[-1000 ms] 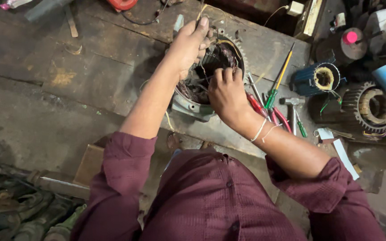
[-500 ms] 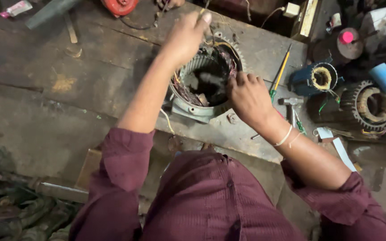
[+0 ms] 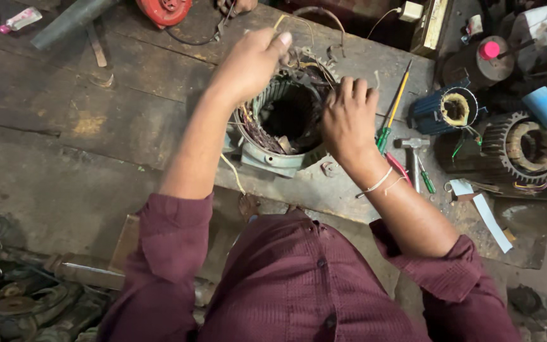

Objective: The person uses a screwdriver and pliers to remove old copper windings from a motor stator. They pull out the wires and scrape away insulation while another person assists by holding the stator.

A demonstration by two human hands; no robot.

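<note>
Two hands on motor shell, mid worktop, far edge. My left hand curled over rim, thumb out; right hand bent, fingers together on wires. Shell looks heavy, stiff: grip rim. Wires springy, fragile.

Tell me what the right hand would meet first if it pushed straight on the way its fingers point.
The right hand points up-frame over the motor stator. It would likely meet the loose winding wires at the stator's far rim first, though depth is unclear.

Left hand shifted to far rim of motor stator; right hand lifted onto right rim.
</note>
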